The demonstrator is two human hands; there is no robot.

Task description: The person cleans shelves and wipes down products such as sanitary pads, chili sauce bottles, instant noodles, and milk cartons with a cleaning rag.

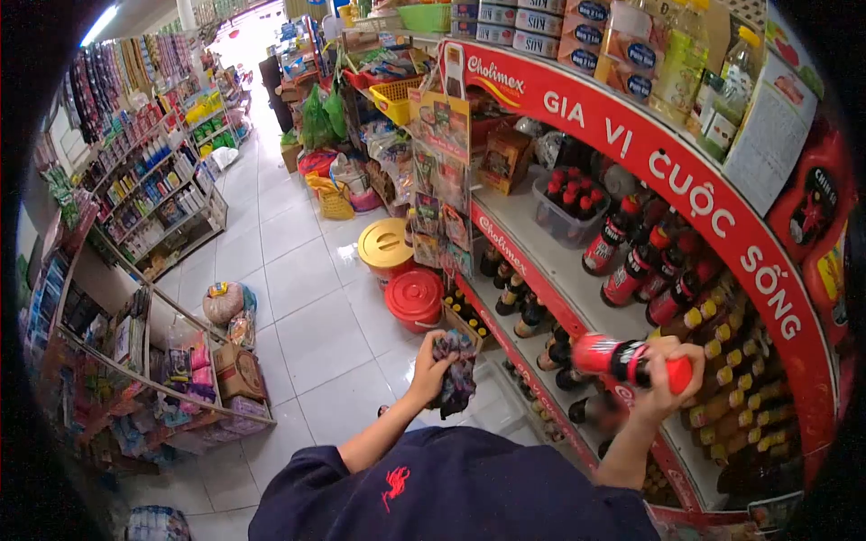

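Note:
My right hand point(669, 377) is wrapped round the red cap end of a sauce bottle point(613, 359) with a red and black label. The bottle lies nearly level in the air, its base pointing left, in front of the shelf. In my left hand point(433, 365) is a crumpled dark patterned cloth point(456, 374), held over the floor by the shelf's end. Similar red-labelled bottles point(622, 270) stand on the middle shelf point(523, 225), beyond my right hand. A clear plastic tub point(564, 221) of small red-capped bottles sits behind them.
Rows of yellow-capped bottles point(722, 379) fill the shelf at right. Dark bottles point(532, 316) line the lower shelf. A red lidded bucket point(415, 298) and a yellow-lidded one point(385, 243) stand on the tiled floor point(316, 352). Stocked racks point(153, 198) run along the left.

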